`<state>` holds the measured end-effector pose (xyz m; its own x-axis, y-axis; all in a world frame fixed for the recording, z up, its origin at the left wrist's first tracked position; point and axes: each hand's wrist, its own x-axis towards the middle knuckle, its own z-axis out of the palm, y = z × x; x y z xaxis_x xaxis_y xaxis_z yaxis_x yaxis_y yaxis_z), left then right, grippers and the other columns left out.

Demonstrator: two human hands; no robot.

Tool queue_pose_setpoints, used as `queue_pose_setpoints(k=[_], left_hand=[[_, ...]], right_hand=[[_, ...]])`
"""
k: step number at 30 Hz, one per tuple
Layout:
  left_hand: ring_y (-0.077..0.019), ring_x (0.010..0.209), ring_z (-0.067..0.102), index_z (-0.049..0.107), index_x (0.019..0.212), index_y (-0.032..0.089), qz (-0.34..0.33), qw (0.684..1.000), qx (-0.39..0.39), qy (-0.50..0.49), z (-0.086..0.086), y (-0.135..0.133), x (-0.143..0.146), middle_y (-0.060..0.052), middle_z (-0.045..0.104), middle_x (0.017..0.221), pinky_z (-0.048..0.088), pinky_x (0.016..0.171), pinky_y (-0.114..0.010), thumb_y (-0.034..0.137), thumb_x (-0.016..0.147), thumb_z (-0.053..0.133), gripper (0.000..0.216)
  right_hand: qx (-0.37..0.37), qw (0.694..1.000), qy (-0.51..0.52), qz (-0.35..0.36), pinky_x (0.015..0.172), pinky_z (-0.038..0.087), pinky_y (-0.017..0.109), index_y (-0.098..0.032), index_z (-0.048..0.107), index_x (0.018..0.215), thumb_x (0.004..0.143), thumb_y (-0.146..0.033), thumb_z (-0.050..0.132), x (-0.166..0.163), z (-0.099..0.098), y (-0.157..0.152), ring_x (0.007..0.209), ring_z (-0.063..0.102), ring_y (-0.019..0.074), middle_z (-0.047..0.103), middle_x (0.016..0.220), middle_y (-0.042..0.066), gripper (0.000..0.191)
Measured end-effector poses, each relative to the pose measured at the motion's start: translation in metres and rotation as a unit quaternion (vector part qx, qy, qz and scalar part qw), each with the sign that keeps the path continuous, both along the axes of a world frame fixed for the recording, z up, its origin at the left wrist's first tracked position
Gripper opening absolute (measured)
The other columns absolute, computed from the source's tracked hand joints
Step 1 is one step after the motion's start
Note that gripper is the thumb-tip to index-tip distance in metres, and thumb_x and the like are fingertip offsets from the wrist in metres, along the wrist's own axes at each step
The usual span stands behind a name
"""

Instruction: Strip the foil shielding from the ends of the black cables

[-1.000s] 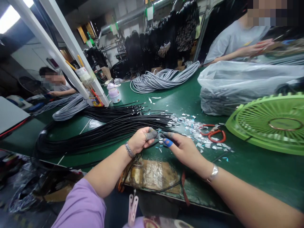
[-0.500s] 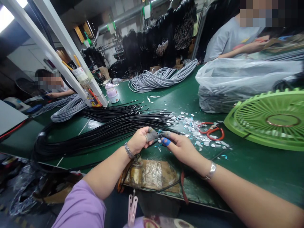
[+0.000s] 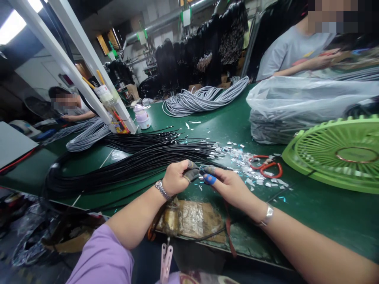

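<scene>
My left hand (image 3: 178,176) is closed, finger covers on its fingertips, around the end of a black cable. Close against it, my right hand (image 3: 232,184) pinches with thumb and forefinger at the thin wires (image 3: 201,169) of that cable end. A blue cover wraps the right thumb. The fingers hide most of the wire tips. Behind and left of my hands lies a long bundle of black cables (image 3: 118,169), its cut ends pointing right. White and blue scraps (image 3: 237,156) are strewn past the right hand, beside red-handled scissors (image 3: 271,169).
A green fan (image 3: 340,154) and a plastic bag of cables (image 3: 284,102) stand on the right. Grey cable coils (image 3: 204,100) and a lilac bottle (image 3: 142,117) are farther back. Taped cardboard (image 3: 192,219) lies at the table's front edge. Two people sit across the table.
The whole view has shifted slightly. My fingertips remain together at the cable end, with the left fingers bent a little differently and the thin wires showing between the hands.
</scene>
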<state>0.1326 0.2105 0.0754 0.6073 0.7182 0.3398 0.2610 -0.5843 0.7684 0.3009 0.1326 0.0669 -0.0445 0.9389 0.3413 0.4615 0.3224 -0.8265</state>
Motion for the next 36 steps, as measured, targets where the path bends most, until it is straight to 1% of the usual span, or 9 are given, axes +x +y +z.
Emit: queue_pose_setpoints(k=[6,11,15,17,20,23,26,30,36], left_hand=[[-0.0153,0.071,0.058,0.066,0.078,0.019,0.001,0.998,0.054,0.024,0.001,-0.002,-0.002,-0.005,0.065,0.076,0.044,0.071,-0.025,0.028,0.081,0.059,0.013],[-0.0154,0.074,0.059,0.065,0.084,0.018,0.02,1.0,0.02,-0.002,0.001,-0.004,0.001,-0.005,0.066,0.081,0.045,0.072,-0.025,0.029,0.079,0.062,0.013],[-0.0131,0.069,0.055,0.062,0.076,0.017,0.019,1.0,0.005,-0.016,0.001,-0.005,0.003,-0.003,0.062,0.074,0.043,0.068,-0.024,0.029,0.078,0.062,0.012],[-0.0105,0.061,0.051,0.059,0.072,0.017,0.01,0.999,-0.037,-0.021,0.001,-0.006,0.004,0.0,0.058,0.066,0.04,0.061,-0.022,0.033,0.079,0.06,0.018],[-0.0068,0.047,0.043,0.053,0.069,0.017,0.0,0.989,-0.144,-0.029,0.003,-0.006,0.006,0.004,0.049,0.053,0.033,0.048,-0.019,0.046,0.079,0.059,0.032],[-0.0038,0.035,0.032,0.048,0.068,0.017,-0.016,0.967,-0.252,-0.044,0.006,-0.007,0.009,0.008,0.043,0.047,0.023,0.038,-0.018,0.059,0.07,0.063,0.044],[-0.0023,0.031,0.026,0.045,0.067,0.018,-0.033,0.943,-0.324,-0.073,0.007,-0.006,0.01,0.01,0.039,0.043,0.016,0.033,-0.018,0.064,0.062,0.067,0.052],[-0.0014,0.029,0.022,0.044,0.066,0.018,-0.055,0.911,-0.399,-0.088,0.006,-0.003,0.011,0.011,0.038,0.04,0.01,0.032,-0.018,0.062,0.061,0.07,0.052],[0.0001,0.028,0.02,0.044,0.068,0.017,-0.093,0.859,-0.493,-0.098,0.009,0.001,0.009,0.011,0.037,0.041,0.008,0.032,-0.016,0.047,0.062,0.076,0.044]], right_hand=[[0.019,1.0,0.0,0.002,0.06,0.05,0.029,-0.02,0.072,0.086,0.084,-0.029,0.047,0.0,0.003,0.0,0.064,0.061,0.0196,0.063,0.058,0.001,0.026],[0.029,0.999,-0.014,-0.021,0.056,0.05,0.028,-0.021,0.072,0.087,0.084,-0.027,0.047,0.0,0.001,0.001,0.062,0.061,0.0183,0.07,0.069,0.002,0.025],[0.04,0.999,-0.02,-0.028,0.056,0.05,0.028,-0.021,0.072,0.086,0.084,-0.026,0.047,0.001,-0.001,0.002,0.061,0.062,0.0178,0.071,0.072,0.002,0.025],[0.044,0.998,-0.028,-0.029,0.056,0.05,0.028,-0.021,0.072,0.086,0.084,-0.025,0.047,0.001,-0.001,0.002,0.061,0.062,0.0179,0.072,0.072,0.002,0.025],[0.042,0.998,-0.033,-0.028,0.057,0.05,0.028,-0.021,0.072,0.085,0.084,-0.026,0.047,0.0,-0.001,0.003,0.062,0.062,0.0181,0.071,0.071,0.002,0.025],[0.041,0.998,-0.027,-0.028,0.058,0.051,0.029,-0.021,0.071,0.084,0.084,-0.026,0.048,0.0,-0.001,0.002,0.063,0.062,0.0185,0.072,0.073,0.003,0.024],[0.046,0.998,-0.022,-0.031,0.06,0.051,0.029,-0.02,0.07,0.081,0.083,-0.026,0.049,-0.001,-0.001,0.002,0.065,0.063,0.019,0.072,0.072,0.003,0.022],[0.056,0.997,-0.035,-0.035,0.06,0.051,0.03,-0.02,0.069,0.079,0.083,-0.026,0.048,-0.001,-0.003,0.003,0.063,0.062,0.0186,0.071,0.071,0.004,0.022],[0.073,0.995,-0.063,-0.038,0.06,0.05,0.03,-0.02,0.069,0.082,0.085,-0.026,0.047,0.0,-0.006,0.003,0.063,0.062,0.0186,0.07,0.07,0.004,0.023]])
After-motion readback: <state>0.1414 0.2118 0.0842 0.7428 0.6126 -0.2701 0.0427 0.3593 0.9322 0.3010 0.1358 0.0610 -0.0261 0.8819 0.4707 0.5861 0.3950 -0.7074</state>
